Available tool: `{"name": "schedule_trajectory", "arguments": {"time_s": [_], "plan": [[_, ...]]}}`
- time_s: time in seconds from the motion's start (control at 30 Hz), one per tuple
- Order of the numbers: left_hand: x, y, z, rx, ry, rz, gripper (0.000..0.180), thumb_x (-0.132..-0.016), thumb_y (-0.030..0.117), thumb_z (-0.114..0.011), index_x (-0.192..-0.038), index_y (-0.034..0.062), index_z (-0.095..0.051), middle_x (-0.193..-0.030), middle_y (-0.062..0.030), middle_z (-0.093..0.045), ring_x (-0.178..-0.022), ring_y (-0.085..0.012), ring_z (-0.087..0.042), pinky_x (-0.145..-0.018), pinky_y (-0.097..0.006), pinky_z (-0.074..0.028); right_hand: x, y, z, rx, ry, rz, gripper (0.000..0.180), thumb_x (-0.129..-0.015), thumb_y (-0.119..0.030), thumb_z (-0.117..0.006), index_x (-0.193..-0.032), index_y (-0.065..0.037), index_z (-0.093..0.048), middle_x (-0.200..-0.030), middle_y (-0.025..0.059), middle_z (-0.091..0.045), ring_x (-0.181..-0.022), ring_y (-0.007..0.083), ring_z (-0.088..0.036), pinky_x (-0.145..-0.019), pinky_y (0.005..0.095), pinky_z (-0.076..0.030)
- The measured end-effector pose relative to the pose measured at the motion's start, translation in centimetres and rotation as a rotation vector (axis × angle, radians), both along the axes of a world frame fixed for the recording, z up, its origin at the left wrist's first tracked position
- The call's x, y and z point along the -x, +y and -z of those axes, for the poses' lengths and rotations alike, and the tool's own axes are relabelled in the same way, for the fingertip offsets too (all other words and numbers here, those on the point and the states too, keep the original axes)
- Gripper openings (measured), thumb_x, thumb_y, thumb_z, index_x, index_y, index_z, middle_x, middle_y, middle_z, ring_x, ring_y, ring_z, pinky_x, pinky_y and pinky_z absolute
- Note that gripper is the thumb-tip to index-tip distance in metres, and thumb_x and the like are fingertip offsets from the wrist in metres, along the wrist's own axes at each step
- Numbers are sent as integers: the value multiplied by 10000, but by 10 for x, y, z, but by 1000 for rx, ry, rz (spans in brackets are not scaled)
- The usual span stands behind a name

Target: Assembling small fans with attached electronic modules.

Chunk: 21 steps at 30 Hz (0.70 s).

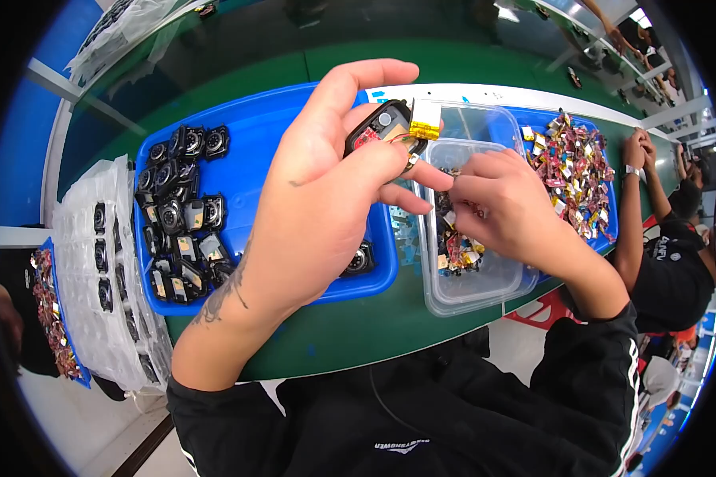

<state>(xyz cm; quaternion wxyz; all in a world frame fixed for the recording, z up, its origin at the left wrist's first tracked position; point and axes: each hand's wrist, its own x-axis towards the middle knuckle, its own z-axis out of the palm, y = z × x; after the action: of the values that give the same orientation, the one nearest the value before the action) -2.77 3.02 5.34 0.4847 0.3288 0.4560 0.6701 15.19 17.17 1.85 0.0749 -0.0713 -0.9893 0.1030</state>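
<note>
My left hand (314, 187) is raised over the table and holds an open black smartwatch case (366, 131) between thumb and fingers. A small silver battery with yellow tape (426, 119) sticks out at the case's right side, and a bit of red board shows inside. My right hand (505, 199) is closed, its fingertips pinched together close to the left hand's fingers. It hovers over a clear plastic box (497, 286) holding small circuit boards with batteries (459, 254). Whatever those fingertips hold, if anything, is hidden.
On the left, a blue tray (243, 163) holds many black watch cases (171, 215). White plastic trays (79, 246) with more cases stand beside it. Another blue tray (610, 215), heaped with boards and batteries (569, 175), lies to the right, near another person's arm (631, 199).
</note>
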Motion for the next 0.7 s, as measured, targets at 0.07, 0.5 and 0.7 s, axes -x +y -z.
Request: {"name": "schedule_trajectory", "arguments": {"time_s": [0.07,0.5,0.7], "plan": [[1,0,3,-31,8,-19,398,-927,61,-474,-1318,-10,-484,-1154,-191,-614,-879,-225,-689,-692,-280,-557,-5,-2,-11,237,238,86,110,-678,-1,-682,-758,-48,-624,-754,68,-581,-712,245,-602,-654,360,-468],[-30,-1,32,-12,444,135,201,-819,10,-720,-1020,-2,-716,-1004,-109,-656,-948,-170,-629,-824,-284,-496,-23,-25,-28,250,471,111,164,-687,73,-705,-808,-17,-641,-756,62,-617,-667,174,-585,-579,280,-465],[-32,-1,31,-2,427,138,182,-802,9,-734,-983,-5,-719,-1001,-106,-655,-930,-164,-627,-818,-276,-490,-25,-26,-27,433,476,97,151,-707,56,-690,-829,-8,-627,-785,79,-609,-700,203,-564,-648,297,-438]]}}
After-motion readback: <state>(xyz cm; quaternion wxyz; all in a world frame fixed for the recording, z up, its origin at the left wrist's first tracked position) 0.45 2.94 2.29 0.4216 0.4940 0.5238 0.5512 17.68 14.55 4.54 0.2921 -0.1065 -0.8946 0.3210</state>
